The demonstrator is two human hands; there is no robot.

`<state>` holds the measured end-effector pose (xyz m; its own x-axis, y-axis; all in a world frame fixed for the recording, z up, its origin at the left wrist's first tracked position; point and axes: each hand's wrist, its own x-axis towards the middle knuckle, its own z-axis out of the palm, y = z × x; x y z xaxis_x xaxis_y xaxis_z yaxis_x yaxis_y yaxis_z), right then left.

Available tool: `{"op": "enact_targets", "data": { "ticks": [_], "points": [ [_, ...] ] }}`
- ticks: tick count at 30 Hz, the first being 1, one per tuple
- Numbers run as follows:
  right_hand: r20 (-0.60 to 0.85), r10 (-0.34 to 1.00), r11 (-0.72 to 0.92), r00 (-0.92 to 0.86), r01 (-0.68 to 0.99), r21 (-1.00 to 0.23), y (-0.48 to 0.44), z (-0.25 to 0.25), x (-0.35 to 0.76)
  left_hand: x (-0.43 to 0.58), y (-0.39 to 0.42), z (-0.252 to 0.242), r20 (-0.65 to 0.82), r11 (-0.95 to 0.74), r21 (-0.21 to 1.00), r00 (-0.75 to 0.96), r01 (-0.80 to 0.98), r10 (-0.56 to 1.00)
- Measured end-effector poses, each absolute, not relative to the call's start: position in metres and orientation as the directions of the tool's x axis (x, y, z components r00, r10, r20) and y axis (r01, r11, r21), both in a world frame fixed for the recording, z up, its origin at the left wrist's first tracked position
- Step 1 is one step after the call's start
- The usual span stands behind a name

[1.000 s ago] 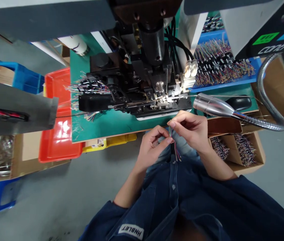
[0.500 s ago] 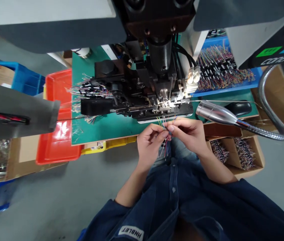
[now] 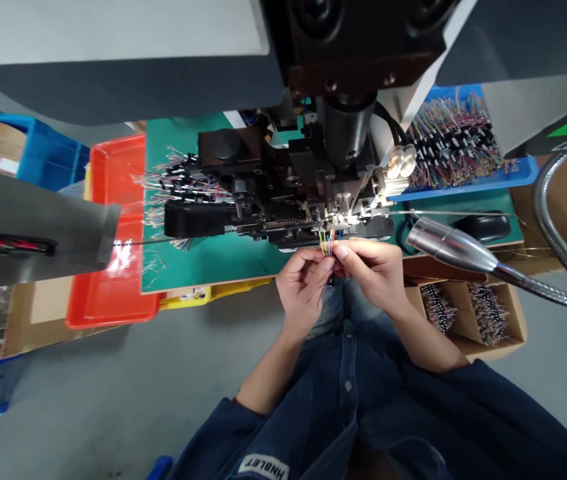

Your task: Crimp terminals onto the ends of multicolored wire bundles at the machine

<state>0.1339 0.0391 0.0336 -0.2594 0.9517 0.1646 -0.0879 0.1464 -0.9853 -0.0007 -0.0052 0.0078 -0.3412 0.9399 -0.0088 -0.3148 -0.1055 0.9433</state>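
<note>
Both hands meet just in front of the lit working point of a black crimping machine [image 3: 333,200]. My left hand [image 3: 305,277] is closed, thumb and fingers pinching a small bundle of coloured wires [image 3: 325,244]. From the other side my right hand [image 3: 373,267] pinches the same wires, its thumb and forefinger near their upper part. Yellow, green, red and blue strands fan upward from the fingertips toward the machine. The lower part of the bundle is mostly hidden by the hands.
Black-cored wire bundles lie on the green table top [image 3: 213,260] at left and fill a blue tray [image 3: 468,183] at right. A red tray [image 3: 113,293] stands at the left edge. A lamp [image 3: 443,243] and a divided cardboard box [image 3: 513,320] are at right.
The wires are now straighter, more gathered and nearer the machine's lit point. Both hands still pinch them. The whole view has shifted slightly.
</note>
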Motion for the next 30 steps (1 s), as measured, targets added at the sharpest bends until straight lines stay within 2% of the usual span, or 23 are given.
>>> {"op": "enact_targets", "data": {
  "ticks": [5,13,23,30],
  "points": [
    [0.046,0.977,0.008,-0.210,-0.179,-0.984,0.040,0.033,0.125,0.004,-0.004,0.007,-0.010,-0.137,0.914,-0.360,-0.381,0.933],
    [-0.120,0.959,-0.199,-0.258,-0.309,-0.930,0.047,0.037,0.122,0.011,0.000,0.002,0.014,-0.211,0.866,-0.399,-0.454,0.917],
    [-0.217,0.944,-0.285,-0.247,-0.288,-0.914,0.052,0.038,0.122,0.018,0.006,0.002,0.022,-0.242,0.860,-0.440,-0.449,0.898],
    [-0.182,0.955,-0.248,-0.234,-0.295,-0.923,0.053,0.040,0.121,0.017,0.006,0.000,0.036,-0.256,0.850,-0.435,-0.459,0.900]
  ]
}}
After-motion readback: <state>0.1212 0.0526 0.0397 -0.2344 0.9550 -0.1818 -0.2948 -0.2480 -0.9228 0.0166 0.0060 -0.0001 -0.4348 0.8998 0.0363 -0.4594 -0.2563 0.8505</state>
